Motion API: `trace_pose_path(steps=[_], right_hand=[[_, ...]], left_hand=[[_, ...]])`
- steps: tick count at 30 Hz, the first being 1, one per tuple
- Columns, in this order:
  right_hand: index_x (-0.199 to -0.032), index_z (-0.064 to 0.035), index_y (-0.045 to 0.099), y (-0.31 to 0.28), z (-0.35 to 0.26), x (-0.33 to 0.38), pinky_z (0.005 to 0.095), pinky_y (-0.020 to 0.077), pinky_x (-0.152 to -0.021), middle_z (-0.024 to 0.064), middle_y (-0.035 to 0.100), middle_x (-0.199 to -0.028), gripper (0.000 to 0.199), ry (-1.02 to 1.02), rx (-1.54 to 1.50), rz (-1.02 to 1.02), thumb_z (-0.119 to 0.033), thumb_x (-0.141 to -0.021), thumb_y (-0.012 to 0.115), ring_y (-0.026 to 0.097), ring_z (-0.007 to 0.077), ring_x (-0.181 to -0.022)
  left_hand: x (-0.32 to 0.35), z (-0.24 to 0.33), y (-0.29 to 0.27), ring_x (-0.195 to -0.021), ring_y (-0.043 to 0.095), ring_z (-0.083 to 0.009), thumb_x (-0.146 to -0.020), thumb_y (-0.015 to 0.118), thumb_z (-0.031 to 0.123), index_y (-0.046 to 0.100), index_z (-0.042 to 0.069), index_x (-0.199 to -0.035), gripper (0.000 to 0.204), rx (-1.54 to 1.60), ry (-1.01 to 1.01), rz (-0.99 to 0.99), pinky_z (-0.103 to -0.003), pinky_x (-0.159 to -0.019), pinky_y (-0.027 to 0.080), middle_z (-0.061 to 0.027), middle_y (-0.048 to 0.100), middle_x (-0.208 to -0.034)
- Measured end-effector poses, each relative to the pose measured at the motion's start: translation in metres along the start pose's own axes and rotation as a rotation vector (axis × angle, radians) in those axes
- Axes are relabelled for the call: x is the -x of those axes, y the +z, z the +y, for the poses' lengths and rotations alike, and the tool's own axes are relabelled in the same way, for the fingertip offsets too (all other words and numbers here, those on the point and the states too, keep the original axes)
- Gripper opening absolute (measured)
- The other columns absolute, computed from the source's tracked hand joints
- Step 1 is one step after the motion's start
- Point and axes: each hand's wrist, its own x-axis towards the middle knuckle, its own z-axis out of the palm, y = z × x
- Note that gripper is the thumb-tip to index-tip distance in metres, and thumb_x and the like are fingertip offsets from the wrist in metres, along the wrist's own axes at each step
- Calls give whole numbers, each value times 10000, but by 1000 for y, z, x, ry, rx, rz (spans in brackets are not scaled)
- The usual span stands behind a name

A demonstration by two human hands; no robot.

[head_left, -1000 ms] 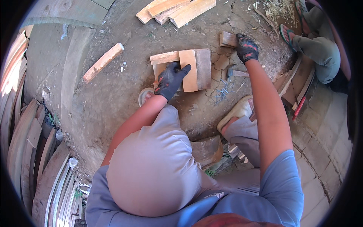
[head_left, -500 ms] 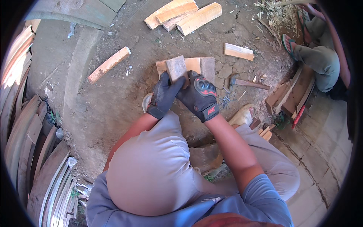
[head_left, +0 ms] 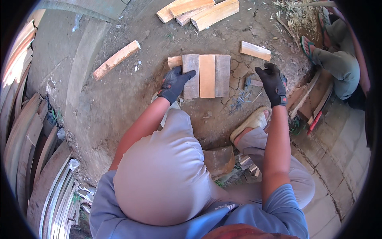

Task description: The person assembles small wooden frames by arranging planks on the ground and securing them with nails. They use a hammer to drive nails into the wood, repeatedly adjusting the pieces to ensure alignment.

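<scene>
Wooden boards (head_left: pixel 207 75), three side by side, lie flat on the dirt ground (head_left: pixel 131 99) ahead of the knees. Gloved left hand (head_left: pixel 175 83) rests spread on the leftmost board, grip loose, clasping nothing. Gloved right hand (head_left: pixel 272 81) hovers empty, fingers half curled, over a hammer (head_left: pixel 251 82) beside nails (head_left: pixel 240 99).

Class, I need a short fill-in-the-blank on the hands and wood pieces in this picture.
1. The left hand rests on the ___ of the three boards laid side by side.
2. The right hand hovers open, holding ___.
3. Both hands wear ___ gloves.
4. The boards lie on bare ___.

Missing words: leftmost; nothing; black; ground
</scene>
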Motion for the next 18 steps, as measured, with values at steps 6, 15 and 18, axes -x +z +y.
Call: trace_pose_path(steps=[6, 15, 18], right_hand=[[-1388, -18, 694, -3, 25, -15, 408, 569, -962, 167, 801, -1159, 769, 36, 22, 4, -577, -875, 815, 755, 301, -1076], [-1355, -25, 722, 16, 25, -37, 444, 561, -1037, 207, 793, -1226, 763, 19, 2, -59, -606, -864, 792, 754, 365, -1181], [-1366, -32, 718, 20, 27, -54, 453, 559, -1045, 206, 791, -1237, 749, 11, 56, -56, -590, -871, 787, 749, 369, -1190]], left_hand=[[-6, 0, 1, -1153, 763, -320, -937, 771, 515, 767, 30, -1305, 609, -93, -13, -18, -428, -1032, 550, -157, 806, -1236], [-20, -17, 4, -1195, 725, -405, -941, 701, 674, 765, 31, -1248, 715, -286, 62, -15, -497, -1027, 549, -230, 774, -1247], [-16, -13, 4, -1199, 723, -413, -946, 692, 677, 758, 30, -1261, 722, -241, 57, -33, -501, -1030, 547, -236, 773, -1247]])
